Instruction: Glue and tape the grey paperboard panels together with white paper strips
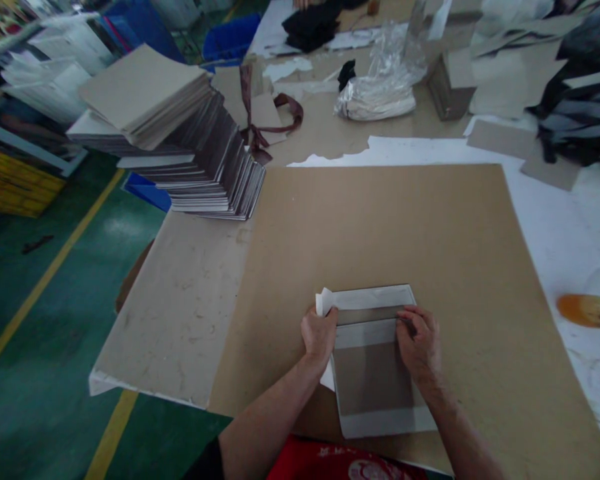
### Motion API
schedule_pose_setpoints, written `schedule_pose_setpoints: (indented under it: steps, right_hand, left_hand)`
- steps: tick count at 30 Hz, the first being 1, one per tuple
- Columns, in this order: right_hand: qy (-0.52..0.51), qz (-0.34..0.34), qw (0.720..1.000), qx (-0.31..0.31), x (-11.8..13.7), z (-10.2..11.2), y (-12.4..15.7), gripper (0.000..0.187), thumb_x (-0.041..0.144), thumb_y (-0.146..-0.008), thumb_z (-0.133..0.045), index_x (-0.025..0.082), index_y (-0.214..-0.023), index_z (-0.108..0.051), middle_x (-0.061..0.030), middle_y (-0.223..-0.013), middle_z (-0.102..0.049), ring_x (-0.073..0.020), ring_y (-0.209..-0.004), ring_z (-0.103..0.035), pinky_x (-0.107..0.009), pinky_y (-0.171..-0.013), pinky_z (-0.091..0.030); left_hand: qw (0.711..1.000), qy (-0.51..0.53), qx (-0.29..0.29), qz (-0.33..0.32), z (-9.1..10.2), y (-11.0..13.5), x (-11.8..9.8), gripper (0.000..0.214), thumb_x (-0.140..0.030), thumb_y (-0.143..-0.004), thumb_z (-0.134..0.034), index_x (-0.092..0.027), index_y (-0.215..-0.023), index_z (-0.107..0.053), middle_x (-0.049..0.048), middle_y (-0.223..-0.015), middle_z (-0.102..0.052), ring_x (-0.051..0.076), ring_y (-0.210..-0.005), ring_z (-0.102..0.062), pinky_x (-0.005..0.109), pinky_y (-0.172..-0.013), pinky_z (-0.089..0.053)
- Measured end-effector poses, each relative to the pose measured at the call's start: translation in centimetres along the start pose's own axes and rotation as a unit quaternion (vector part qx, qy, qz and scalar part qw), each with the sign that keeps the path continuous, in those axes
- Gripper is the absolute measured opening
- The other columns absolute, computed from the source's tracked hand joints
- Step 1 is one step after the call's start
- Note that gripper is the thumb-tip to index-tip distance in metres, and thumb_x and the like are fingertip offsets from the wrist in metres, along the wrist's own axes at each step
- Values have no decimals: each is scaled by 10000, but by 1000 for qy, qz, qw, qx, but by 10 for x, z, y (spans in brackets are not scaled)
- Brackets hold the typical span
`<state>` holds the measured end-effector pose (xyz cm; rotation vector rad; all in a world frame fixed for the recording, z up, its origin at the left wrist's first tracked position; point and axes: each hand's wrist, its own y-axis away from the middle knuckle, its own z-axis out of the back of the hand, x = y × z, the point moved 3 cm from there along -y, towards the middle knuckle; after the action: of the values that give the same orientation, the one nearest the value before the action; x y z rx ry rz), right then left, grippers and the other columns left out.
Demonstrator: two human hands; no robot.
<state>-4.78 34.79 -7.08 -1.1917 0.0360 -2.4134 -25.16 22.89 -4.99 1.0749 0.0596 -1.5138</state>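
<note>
I see left hand (319,335) pinching paper flap (367,298), right hand (420,343) fingers pressing board (373,380); uneven pull could wrinkle flap.

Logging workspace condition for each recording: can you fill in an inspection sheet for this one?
Surface: brown cardboard sheet laid on the table, with white paper beyond its far and right edges.
Job's things: grey board with white paper borders, flat on the sheet, with a paper flap raised at its far-left corner.
Clutter: stack of grey boards, slumped sideways; brown ribbon; plastic bag; orange object.
Hands: left hand at the board's left edge, right hand on its right side; grip unclear.
Cables: nothing seen.
Surroundings: green floor with yellow lines; blue crate.
</note>
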Motion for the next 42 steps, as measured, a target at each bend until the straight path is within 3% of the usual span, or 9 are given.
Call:
schedule_pose_setpoints:
  steps: [4, 8, 12, 18, 26, 42]
  right_hand:
    - [1, -10, 1000, 1, 1, 0, 0, 209, 329, -853, -533, 182, -889, -677, -123, -1052, -624, -291, -1013, -568, -493, -925, -465]
    - [-4, -40, 999, -24, -2, 5, -5, 238, 317, -862, -505, 164, -960, -659, -134, -1080, -591, -263, -964, -587, -425, -831, -511]
    - [-6, -60, 998, -32, -9, 8, -10, 229, 322, -855, -509, 164, -941, -651, -124, -1027, -591, -249, -904, -590, -395, -772, -525]
    - [-5, -58, 998, -34, -7, 6, -9, 233, 327, -851, -505, 164, -903, -664, -129, -1031, -597, -254, -911, -596, -413, -792, -525]
    - [-2, -42, 998, -36, -4, 7, -9, 226, 339, -862, -512, 172, -889, -663, -127, -1019, -604, -262, -928, -594, -418, -793, -527]
    - [15, -31, 998, -50, -8, 2, -7, 227, 282, -884, -477, 170, -907, -673, -117, -1019, -624, -256, -941, -604, -424, -846, -520]
  left_hand:
    - [1000, 11, 3, -3, -2, 0, 0, 187, -290, -780, -696, -111, -833, -714, 52, -717, -715, 170, -675, -662, 260, -585, -445]
    - [1000, 27, 9, -2, -1, 0, -1, 167, -283, -787, -700, -117, -783, -692, 17, -676, -690, 143, -617, -634, 243, -551, -441]
    - [999, 40, -1, -2, 3, 1, 1, 182, -282, -777, -674, -102, -775, -705, 41, -703, -707, 164, -653, -655, 240, -549, -437]
    - [999, 40, -16, -5, 4, 5, 3, 203, -269, -701, -698, -109, -818, -742, 69, -720, -729, 219, -725, -697, 252, -587, -459]
    - [999, 7, -32, 0, -3, 0, 1, 213, -320, -713, -707, -116, -771, -722, 59, -665, -701, 214, -682, -681, 267, -575, -447]
    - [999, 40, -4, -10, 0, -2, 2, 197, -316, -722, -625, -131, -691, -687, 9, -585, -611, 172, -598, -602, 237, -524, -388]
